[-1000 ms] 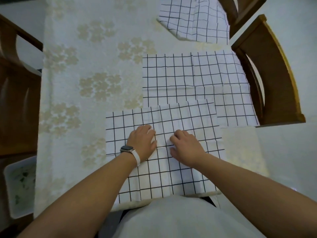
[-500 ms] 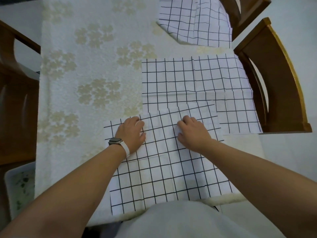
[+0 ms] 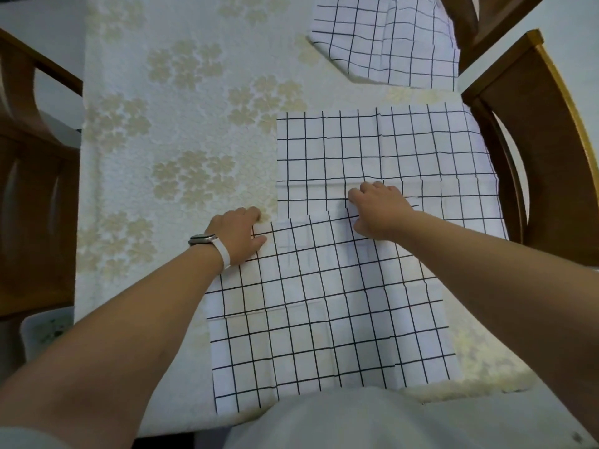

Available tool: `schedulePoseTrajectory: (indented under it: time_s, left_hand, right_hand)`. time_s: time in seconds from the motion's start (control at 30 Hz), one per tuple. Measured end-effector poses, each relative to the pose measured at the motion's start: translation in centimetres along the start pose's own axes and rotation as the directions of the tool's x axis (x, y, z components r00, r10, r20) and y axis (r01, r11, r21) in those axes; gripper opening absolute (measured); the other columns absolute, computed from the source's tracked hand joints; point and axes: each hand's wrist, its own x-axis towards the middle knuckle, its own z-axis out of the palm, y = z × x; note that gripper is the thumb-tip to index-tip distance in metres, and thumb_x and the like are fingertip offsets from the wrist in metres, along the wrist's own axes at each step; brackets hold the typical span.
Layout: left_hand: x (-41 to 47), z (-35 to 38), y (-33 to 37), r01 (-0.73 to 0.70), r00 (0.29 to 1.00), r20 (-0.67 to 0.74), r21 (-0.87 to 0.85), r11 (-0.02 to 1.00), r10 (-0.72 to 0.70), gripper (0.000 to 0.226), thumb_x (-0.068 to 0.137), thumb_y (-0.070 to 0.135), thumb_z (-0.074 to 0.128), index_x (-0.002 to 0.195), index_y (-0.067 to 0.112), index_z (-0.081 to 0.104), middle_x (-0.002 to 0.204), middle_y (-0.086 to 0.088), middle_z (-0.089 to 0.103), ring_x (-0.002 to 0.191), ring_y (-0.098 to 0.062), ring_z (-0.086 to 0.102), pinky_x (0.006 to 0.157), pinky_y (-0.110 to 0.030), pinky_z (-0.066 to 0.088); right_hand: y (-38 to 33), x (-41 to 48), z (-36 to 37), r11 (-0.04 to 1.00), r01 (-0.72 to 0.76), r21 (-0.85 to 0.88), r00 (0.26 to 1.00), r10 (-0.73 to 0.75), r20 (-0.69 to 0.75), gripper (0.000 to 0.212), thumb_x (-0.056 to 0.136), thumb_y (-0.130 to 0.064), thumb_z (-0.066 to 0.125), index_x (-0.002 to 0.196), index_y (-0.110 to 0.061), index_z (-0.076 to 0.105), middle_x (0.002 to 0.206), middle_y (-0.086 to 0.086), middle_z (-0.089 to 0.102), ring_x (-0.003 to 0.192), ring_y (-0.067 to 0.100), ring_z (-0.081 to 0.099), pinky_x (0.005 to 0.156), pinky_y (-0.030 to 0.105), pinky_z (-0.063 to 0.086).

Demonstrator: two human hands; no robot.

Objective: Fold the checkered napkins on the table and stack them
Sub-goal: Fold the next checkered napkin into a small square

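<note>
A white napkin with a black grid (image 3: 324,319) lies spread flat on the table right in front of me. My left hand (image 3: 236,234), with a watch on its wrist, is on the napkin's far left corner, fingers curled over it. My right hand (image 3: 379,212) grips the far edge further right, where that edge overlaps a second spread napkin (image 3: 372,147). A third checkered napkin (image 3: 389,37), partly folded, lies at the table's far right.
The table wears a cream cloth with a pale flower pattern (image 3: 178,140). Wooden chairs stand at the right (image 3: 551,157), at the far right (image 3: 486,21) and at the left (image 3: 29,189). A white tray (image 3: 45,332) sits low at the left, beside the table.
Both hands slid away from me over the near napkin, from its middle to its far edge. The left hand moved out to the far left corner and the hands spread apart.
</note>
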Motion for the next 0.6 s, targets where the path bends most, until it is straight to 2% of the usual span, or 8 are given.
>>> schedulePoseTrajectory:
  time_s: [0.2,0.33,0.47,0.6]
  left_hand:
    - [-0.8,-0.2,-0.4,0.003,1.0,-0.024,-0.126,0.992,-0.006,0.013,0.094,0.027,0.049,0.098,0.018,0.058,0.096,-0.003,0.06,0.079,-0.022,0.053,0.067,-0.031,0.041]
    - [-2.3,-0.3,-0.5,-0.006,0.999,-0.05,-0.173,0.985,-0.002,0.011,0.093,0.023,0.047,0.088,0.021,0.056,0.086,0.002,0.057,0.078,-0.022,0.055,0.064,-0.031,0.042]
    - [-3.7,-0.4,-0.3,-0.023,0.997,-0.079,-0.167,0.986,0.01,0.012,0.095,0.024,0.047,0.089,0.02,0.057,0.087,0.002,0.057,0.079,-0.021,0.055,0.065,-0.031,0.042]
    - [-5.2,-1.3,0.1,-0.048,0.991,-0.129,-0.165,0.985,0.027,0.014,0.095,0.024,0.047,0.09,0.02,0.059,0.088,0.001,0.059,0.079,-0.023,0.056,0.066,-0.033,0.046]
  right_hand:
    - [0.1,0.1,-0.4,1.0,0.017,0.013,0.996,-0.018,0.088,0.023,0.083,-0.02,0.053,0.106,-0.017,0.055,0.103,0.004,0.055,0.095,0.025,0.049,0.085,0.037,0.041]
    - [0.2,-1.0,-0.5,0.997,-0.032,0.074,0.992,0.023,0.125,0.015,0.082,-0.019,0.051,0.096,-0.017,0.055,0.098,0.003,0.053,0.086,0.026,0.053,0.075,0.036,0.048]
    - [0.3,-2.6,-1.1,0.996,-0.029,0.084,0.99,0.017,0.138,0.008,0.081,-0.02,0.051,0.088,-0.016,0.054,0.093,0.002,0.053,0.082,0.022,0.053,0.068,0.034,0.048]
    - [0.2,-4.6,-2.1,0.995,-0.036,0.088,0.994,0.026,0.107,0.007,0.083,-0.019,0.051,0.089,-0.016,0.052,0.09,0.002,0.057,0.079,0.021,0.054,0.069,0.035,0.051]
